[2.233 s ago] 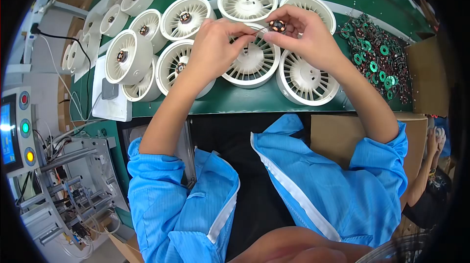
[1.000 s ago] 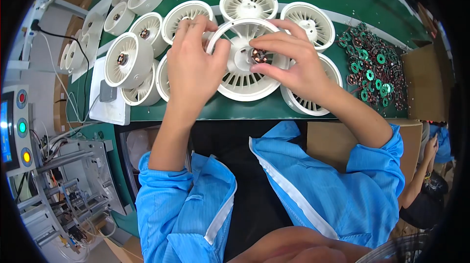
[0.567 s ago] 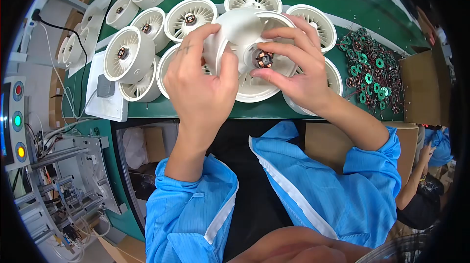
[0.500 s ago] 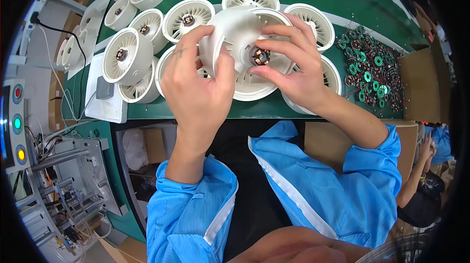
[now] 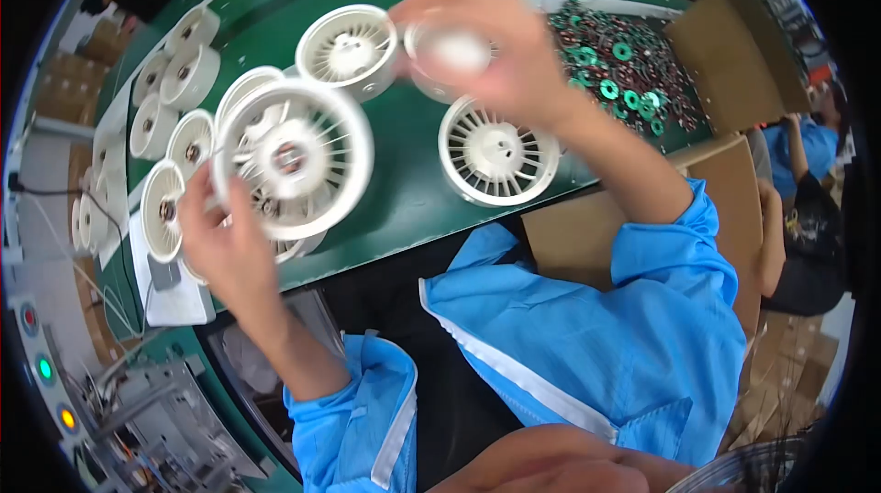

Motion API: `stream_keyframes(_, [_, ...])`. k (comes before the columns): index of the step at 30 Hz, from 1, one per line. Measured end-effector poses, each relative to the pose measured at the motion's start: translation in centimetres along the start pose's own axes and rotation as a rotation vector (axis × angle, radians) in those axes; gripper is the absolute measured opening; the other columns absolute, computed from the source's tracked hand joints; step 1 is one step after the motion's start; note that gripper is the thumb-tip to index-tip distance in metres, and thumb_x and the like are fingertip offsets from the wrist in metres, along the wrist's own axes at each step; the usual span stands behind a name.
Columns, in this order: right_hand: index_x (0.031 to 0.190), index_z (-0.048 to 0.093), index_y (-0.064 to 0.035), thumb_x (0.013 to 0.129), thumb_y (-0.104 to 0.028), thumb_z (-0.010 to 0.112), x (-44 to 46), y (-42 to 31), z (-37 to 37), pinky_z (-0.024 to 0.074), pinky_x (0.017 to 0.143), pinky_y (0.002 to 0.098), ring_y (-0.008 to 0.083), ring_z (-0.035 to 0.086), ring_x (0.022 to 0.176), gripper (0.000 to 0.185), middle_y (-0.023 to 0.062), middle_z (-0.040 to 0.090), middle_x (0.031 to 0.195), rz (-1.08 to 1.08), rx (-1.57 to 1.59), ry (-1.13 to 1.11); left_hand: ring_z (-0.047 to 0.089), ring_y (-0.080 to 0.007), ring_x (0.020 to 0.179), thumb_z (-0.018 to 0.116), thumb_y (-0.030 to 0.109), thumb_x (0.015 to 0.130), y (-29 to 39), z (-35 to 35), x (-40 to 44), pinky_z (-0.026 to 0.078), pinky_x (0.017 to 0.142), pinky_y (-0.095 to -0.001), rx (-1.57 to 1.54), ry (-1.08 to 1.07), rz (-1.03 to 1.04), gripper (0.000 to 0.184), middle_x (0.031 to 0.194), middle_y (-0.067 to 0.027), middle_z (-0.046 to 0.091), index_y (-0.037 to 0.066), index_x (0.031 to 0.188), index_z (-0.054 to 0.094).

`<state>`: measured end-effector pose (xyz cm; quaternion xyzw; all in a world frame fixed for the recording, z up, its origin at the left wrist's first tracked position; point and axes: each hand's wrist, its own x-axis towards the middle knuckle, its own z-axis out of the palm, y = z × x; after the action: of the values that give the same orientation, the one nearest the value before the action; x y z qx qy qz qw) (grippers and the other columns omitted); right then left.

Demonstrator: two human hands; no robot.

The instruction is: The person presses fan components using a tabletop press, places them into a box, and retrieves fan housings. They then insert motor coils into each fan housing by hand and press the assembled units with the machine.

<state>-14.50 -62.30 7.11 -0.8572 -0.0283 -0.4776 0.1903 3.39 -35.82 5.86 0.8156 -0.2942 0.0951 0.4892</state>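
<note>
My left hand [image 5: 225, 241] grips the lower left rim of a white slotted wheel [image 5: 321, 158], which is raised above other wheels and has a copper-and-black coil at its hub. Blurred by motion, my right hand [image 5: 482, 39] reaches over a white wheel [image 5: 450, 57] at the back; its fingertips are at that wheel's left rim, and whether they hold it is unclear. Another wheel [image 5: 351, 51] stands just left of those fingers. In front of my right forearm lies a wheel [image 5: 498, 152] with no coil visible at its hub.
Several white wheels with coils [image 5: 190, 76] stand on the left of the green table [image 5: 404, 186]. A pile of green rings and wired coils [image 5: 624, 71] lies at the right, beside a cardboard box [image 5: 734, 48]. Other people [image 5: 803, 236] are at the far right.
The wheel with the coil has moved left in my left hand, its open side now facing up. My right hand has left it and moved up toward the back wheels. The view has turned.
</note>
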Motion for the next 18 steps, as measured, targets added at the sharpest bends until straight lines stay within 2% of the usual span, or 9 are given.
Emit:
stream_keyframes(2, [0.109,0.074,-0.0043,0.086,-0.018,0.077,0.7,4.3,-4.9,0.0540,0.081,0.0354,0.0226,0.069,0.087,0.027,0.0096,0.075,0.098,0.497,-0.017,-0.112,0.070,-0.0188,0.076,0.067,0.016,0.095,-0.8,-1.9,1.4,0.054,0.068,-0.0344,0.327,-0.022,-0.068,0.038,0.098,-0.0142,0.071,-0.001,0.128,0.066])
stream_keyframes(3, [0.113,0.072,-0.0041,0.086,-0.019,0.077,-0.3,7.8,-7.5,0.0543,0.077,0.0365,0.0231,0.068,0.081,0.031,0.0097,0.074,0.093,0.523,-0.317,-0.278,0.070,-0.0227,0.077,0.066,0.019,0.094,-0.8,-2.3,1.8,0.054,0.073,-0.0377,0.360,-0.056,-0.165,0.039,0.094,-0.0137,0.070,0.003,0.129,0.066])
stream_keyframes(4, [0.118,0.071,-0.0049,0.086,-0.020,0.076,-2.0,10.0,-9.1,0.0541,0.077,0.0364,0.0239,0.068,0.082,0.035,0.0095,0.072,0.089,0.651,-0.502,-0.534,0.070,-0.0229,0.079,0.066,0.018,0.093,-1.0,-2.6,2.2,0.053,0.075,-0.0381,0.417,-0.083,-0.152,0.038,0.093,-0.0133,0.070,0.004,0.129,0.067])
stream_keyframes(6, [0.120,0.069,-0.0074,0.083,-0.019,0.077,-4.6,11.1,-9.6,0.0546,0.085,0.0420,0.0283,0.069,0.099,0.040,0.0131,0.072,0.107,0.651,-0.326,-0.888,0.070,-0.0234,0.082,0.065,0.016,0.093,-1.5,-3.2,3.0,0.053,0.078,-0.0389,0.541,-0.135,-0.131,0.037,0.092,-0.0125,0.070,0.006,0.128,0.067])
stream_keyframes(11, [0.126,0.068,-0.0127,0.078,-0.011,0.071,-8.4,13.2,-6.8,0.0528,0.101,0.0450,0.0327,0.066,0.115,0.048,0.0122,0.069,0.122,0.632,-0.622,-0.941,0.065,-0.0301,0.104,0.067,0.011,0.091,-2.2,-2.2,3.9,0.051,0.089,-0.0430,0.707,0.016,0.115,0.037,0.115,-0.0136,0.069,0.009,0.129,0.066])
stream_keyframes(14, [0.115,0.073,-0.0091,0.078,-0.008,0.068,-7.6,12.9,-7.3,0.0541,0.095,0.0442,0.0324,0.068,0.110,0.037,0.0129,0.072,0.114,0.613,-0.582,-0.915,0.064,-0.0349,0.111,0.070,0.009,0.089,1.5,-0.6,2.5,0.051,0.093,-0.0441,0.452,0.084,0.315,0.038,0.117,-0.0154,0.068,0.005,0.126,0.066])
stream_keyframes(15, [0.108,0.074,-0.0060,0.084,-0.014,0.070,-8.6,14.9,-7.9,0.0564,0.087,0.0397,0.0270,0.071,0.096,0.026,0.0115,0.072,0.104,0.482,-0.415,-0.803,0.064,-0.0359,0.111,0.071,0.009,0.087,2.7,1.2,0.6,0.050,0.093,-0.0442,0.218,0.013,0.365,0.037,0.116,-0.0159,0.068,0.004,0.123,0.067])
stream_keyframes(16, [0.110,0.074,-0.0057,0.087,-0.017,0.070,-8.1,14.3,-8.3,0.0558,0.082,0.0368,0.0234,0.070,0.090,0.026,0.0100,0.071,0.101,0.567,-0.320,-0.694,0.064,-0.0369,0.111,0.073,0.008,0.085,3.7,3.3,-1.8,0.050,0.094,-0.0442,-0.016,-0.057,0.408,0.036,0.116,-0.0163,0.068,0.003,0.121,0.068])
stream_keyframes(18, [0.113,0.073,-0.0050,0.092,-0.024,0.070,-6.2,13.0,-9.1,0.0547,0.074,0.0309,0.0163,0.068,0.079,0.028,0.0071,0.070,0.097,0.720,-0.128,-0.473,0.063,-0.0326,0.117,0.079,0.015,0.082,4.6,7.5,-5.4,0.046,0.104,-0.0490,-0.168,-0.517,0.764,0.041,0.125,-0.0142,0.066,0.008,0.122,0.069])
